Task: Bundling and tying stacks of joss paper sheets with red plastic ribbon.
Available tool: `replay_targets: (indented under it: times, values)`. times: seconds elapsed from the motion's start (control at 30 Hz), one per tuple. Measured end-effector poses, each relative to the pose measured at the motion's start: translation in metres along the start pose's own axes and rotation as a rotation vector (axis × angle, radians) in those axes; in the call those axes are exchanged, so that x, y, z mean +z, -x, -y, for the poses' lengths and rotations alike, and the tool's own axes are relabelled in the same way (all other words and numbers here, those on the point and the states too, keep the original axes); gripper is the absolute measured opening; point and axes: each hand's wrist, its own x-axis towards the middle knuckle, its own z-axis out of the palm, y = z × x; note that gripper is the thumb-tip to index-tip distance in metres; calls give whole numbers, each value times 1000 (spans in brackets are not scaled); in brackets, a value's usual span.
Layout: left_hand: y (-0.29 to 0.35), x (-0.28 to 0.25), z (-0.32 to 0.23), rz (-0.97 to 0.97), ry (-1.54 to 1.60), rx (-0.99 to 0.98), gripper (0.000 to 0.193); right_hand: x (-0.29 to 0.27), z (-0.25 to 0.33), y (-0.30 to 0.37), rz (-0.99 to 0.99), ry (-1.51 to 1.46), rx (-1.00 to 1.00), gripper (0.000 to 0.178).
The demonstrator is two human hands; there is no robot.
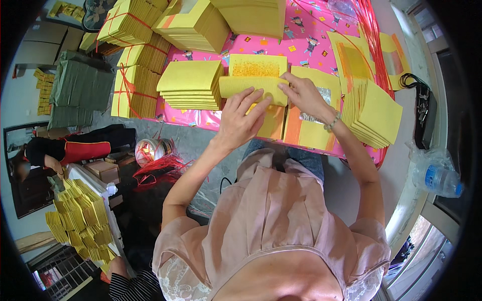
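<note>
A yellow paper sheet (253,86) lies partly folded over in front of me, its raised flap forming a long strip. An orange speckled patch (256,68) shows on the sheet behind the flap. My left hand (242,118) rests on the flap's near edge with fingers stretched and apart. At the flap's right end, my right hand (307,98) pinches the paper between thumb and finger. Under my right wrist lies another yellow sheet (306,134) with a silver patch and an orange band. Just left of the flap sits a stack of folded yellow paper (192,83).
Tied yellow bundles (135,90) and taller stacks (193,25) line the pink patterned table (306,37). Red cords (371,40) hang at right, beside fanned yellow sheets (374,113). A tub (153,150) with red strands stands on the floor. People work at left around a table of yellow bundles (83,215).
</note>
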Motion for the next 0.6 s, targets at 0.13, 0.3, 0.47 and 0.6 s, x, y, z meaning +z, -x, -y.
replay_targets:
  times: [0.13,0.3,0.47,0.6]
  values:
    - [-2,18,4,76,13,-98,57,-3,-14,-29,-48,-104,155,25]
    - [-6,38,16,200,-121,-200,72,-4,-30,-56,-115,70,145,27]
    - [-12,49,30,235,-102,-221,73,0,-38,-68,-124,205,185,28]
    - [-15,51,35,261,-72,-226,72,3,-35,-72,-302,380,10,25]
